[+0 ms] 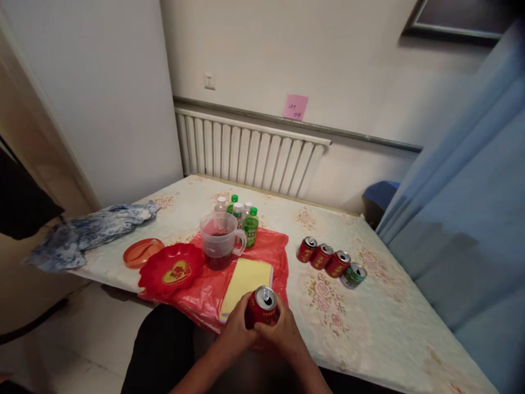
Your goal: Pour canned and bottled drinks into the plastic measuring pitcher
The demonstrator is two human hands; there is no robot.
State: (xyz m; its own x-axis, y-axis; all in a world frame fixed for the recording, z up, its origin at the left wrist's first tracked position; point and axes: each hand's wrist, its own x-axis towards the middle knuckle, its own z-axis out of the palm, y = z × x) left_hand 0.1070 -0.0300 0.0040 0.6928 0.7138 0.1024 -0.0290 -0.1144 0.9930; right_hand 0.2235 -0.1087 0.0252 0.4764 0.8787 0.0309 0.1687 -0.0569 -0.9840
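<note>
Your left hand & right hand wrap round the red can, at 6 o'clock on the worktop. Prob thin, smooth, slippery; grip its sides, not the top.

Both forearms angle inward from below — the left hand and right hand meet at centre, fingers curled, cupped close together.
</note>
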